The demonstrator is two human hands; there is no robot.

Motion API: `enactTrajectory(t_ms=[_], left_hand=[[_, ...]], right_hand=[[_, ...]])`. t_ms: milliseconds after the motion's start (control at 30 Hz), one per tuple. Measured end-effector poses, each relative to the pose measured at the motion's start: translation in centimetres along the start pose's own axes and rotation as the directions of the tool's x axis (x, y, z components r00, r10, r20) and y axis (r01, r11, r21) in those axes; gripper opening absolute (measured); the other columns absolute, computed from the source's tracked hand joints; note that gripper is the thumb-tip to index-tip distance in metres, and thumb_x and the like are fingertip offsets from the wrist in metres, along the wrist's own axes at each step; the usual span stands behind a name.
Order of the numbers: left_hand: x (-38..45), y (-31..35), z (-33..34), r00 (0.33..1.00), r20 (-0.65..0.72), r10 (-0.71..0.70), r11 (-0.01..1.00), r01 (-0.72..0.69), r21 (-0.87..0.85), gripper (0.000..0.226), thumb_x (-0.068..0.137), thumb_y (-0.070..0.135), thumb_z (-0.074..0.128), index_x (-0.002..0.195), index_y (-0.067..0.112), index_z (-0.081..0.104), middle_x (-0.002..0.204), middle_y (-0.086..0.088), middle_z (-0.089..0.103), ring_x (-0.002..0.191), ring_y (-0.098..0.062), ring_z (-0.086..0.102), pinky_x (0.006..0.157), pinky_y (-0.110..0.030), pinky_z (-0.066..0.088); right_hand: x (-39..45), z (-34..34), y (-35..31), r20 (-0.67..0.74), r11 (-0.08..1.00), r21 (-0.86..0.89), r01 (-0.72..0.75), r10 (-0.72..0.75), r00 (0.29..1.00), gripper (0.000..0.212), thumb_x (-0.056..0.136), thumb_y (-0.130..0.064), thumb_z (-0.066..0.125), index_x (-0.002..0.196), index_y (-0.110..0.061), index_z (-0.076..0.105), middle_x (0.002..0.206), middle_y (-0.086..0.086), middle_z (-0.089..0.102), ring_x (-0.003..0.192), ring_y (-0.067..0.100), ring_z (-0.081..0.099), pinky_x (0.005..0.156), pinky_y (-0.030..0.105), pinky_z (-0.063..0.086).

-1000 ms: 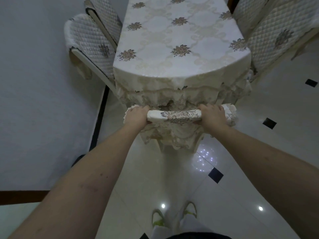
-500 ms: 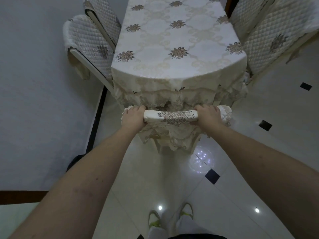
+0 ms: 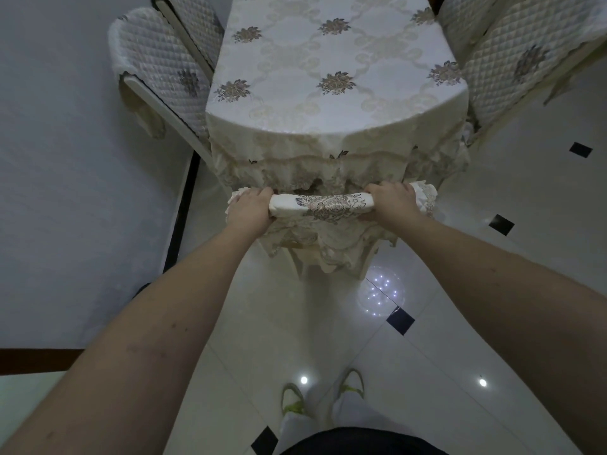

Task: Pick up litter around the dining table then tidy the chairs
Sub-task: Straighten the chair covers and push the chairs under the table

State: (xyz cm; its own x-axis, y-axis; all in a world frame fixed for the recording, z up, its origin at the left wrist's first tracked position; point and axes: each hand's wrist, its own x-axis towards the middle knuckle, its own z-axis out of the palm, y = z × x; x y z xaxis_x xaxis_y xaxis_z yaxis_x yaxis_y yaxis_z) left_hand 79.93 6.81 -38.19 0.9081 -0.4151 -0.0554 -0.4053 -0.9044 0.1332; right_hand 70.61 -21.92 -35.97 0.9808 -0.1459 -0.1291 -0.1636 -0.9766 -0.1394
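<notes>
You're on the chair-tidying step: left hand [image 3: 249,210] and right hand [image 3: 391,201] both clamped on the chair [image 3: 323,206] top rail, tucked against the surface [image 3: 328,77] end. Next, square it up.

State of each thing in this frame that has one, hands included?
Left hand: grips the chair's top rail.
Right hand: grips the same rail.
Near chair: covered, at the table end.
Table: covered by a cloth.
Side chairs: pushed against the table.
</notes>
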Motion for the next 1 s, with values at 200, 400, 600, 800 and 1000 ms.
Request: enactTrajectory(t_ms=[200,400,600,800,1000], left_hand=[[-0.2,0.4,-0.1,1.0,0.021,0.007,1.0,-0.007,0.018,0.039,0.083,0.03,0.068,0.114,0.013,0.052,0.113,-0.012,0.06,0.108,-0.033,0.053,0.083,-0.043,0.042],[-0.2,0.7,-0.1,1.0,0.016,0.0,1.0,-0.001,0.029,0.037,0.084,0.03,0.067,0.111,0.012,0.051,0.112,-0.012,0.06,0.106,-0.033,0.053,0.081,-0.043,0.042],[-0.4,0.9,0.0,1.0,-0.015,-0.01,1.0,0.01,0.002,0.037,0.083,0.029,0.067,0.111,0.012,0.051,0.113,-0.011,0.06,0.107,-0.032,0.052,0.082,-0.042,0.041],[-1.2,1.1,-0.6,0.999,0.036,-0.029,0.999,0.03,-0.024,0.055,0.079,0.027,0.067,0.127,0.011,0.045,0.127,-0.012,0.053,0.121,-0.03,0.044,0.097,-0.044,0.038],[-4.5,1.4,-2.0,0.986,0.169,-0.001,0.999,-0.007,0.049,0.092,0.085,0.037,0.064,0.153,0.013,0.006,0.16,-0.009,0.013,0.146,-0.027,0.015,0.116,-0.045,0.021]], right_hand=[[0.2,0.1,0.5,0.009,1.0,0.014,0.014,-0.014,1.0,0.051,0.071,-0.051,0.076,0.111,-0.024,0.061,0.104,0.006,0.064,0.103,0.03,0.057,0.094,0.041,0.034],[0.4,0.3,0.7,0.007,1.0,0.005,0.015,-0.015,1.0,0.05,0.071,-0.05,0.077,0.112,-0.025,0.061,0.105,0.006,0.063,0.104,0.031,0.056,0.096,0.041,0.033],[0.3,0.3,0.6,0.0,1.0,0.014,-0.002,0.002,1.0,0.052,0.071,-0.051,0.076,0.114,-0.026,0.06,0.106,0.006,0.063,0.105,0.031,0.056,0.098,0.042,0.032],[-0.2,-0.1,0.2,0.012,1.0,0.003,-0.027,0.027,1.0,0.05,0.074,-0.049,0.074,0.116,-0.026,0.058,0.111,0.007,0.061,0.109,0.031,0.053,0.102,0.043,0.03],[-0.4,-0.5,0.1,0.056,1.0,-0.015,-0.025,0.026,0.998,0.051,0.073,-0.057,0.07,0.113,-0.028,0.057,0.111,0.005,0.062,0.107,0.03,0.054,0.101,0.042,0.032]])
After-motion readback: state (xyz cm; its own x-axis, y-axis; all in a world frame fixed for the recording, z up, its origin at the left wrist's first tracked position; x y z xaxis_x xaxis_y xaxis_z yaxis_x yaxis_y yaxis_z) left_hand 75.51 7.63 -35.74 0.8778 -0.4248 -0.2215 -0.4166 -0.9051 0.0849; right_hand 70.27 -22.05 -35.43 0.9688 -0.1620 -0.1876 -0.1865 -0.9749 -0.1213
